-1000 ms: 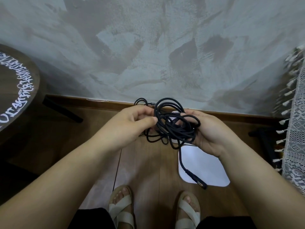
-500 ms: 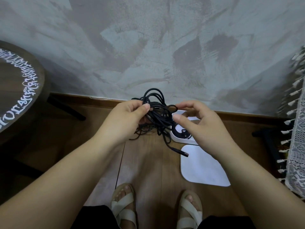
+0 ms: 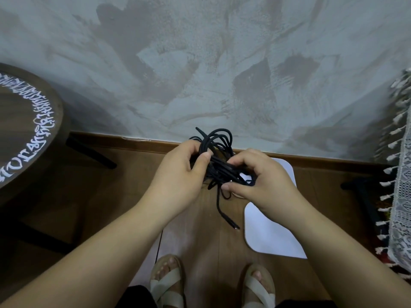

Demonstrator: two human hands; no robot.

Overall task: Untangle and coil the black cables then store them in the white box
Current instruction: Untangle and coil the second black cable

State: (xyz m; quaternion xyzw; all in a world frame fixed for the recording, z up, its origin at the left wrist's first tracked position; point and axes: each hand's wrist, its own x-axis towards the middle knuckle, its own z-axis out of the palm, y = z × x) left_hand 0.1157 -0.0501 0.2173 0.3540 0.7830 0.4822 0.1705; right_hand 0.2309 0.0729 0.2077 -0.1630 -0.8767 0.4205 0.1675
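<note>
Black cables [image 3: 219,168] form one soft, light, floppy tangle held in the air over the white box [image 3: 287,172] on the floor [image 3: 200,252]; the hands hide the box's inside, and its flat lid [image 3: 269,236] lies nearer. Left hand [image 3: 180,176] has its grip closed round the bundle, right hand [image 3: 262,181] pinches strands; the dangling plug [image 3: 233,226] looks the best end to take

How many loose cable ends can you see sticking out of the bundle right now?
2. One end pokes up at the top of the black cables, above the left hand. One plug hangs below the right hand, over the floor. More may be hidden in the tangle.
</note>
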